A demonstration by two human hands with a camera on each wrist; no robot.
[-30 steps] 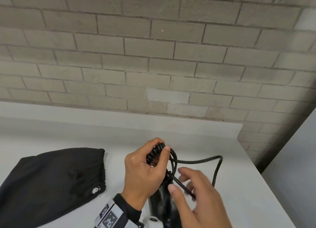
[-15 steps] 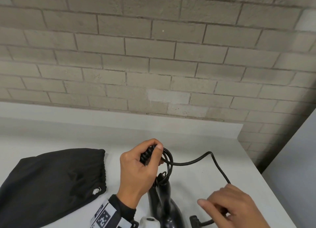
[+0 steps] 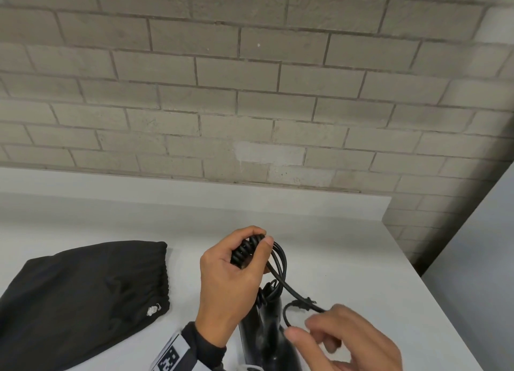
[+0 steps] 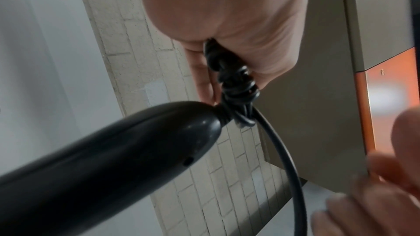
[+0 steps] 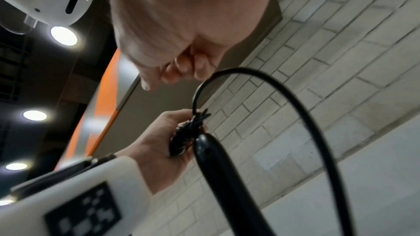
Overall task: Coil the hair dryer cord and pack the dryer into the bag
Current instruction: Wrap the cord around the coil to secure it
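Black cord coils gripped by left hand, right hand pinching its tail

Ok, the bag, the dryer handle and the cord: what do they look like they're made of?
Bag: thin matte black fabric, probably a synthetic weave; it lies slumped and its mouth is gathered into pleats.
Dryer handle: hard glossy black plastic, by its smooth moulded curve and soft highlights.
Cord: black rubber or PVC sheath with a slight sheen; it bends into tight loops in the left hand.
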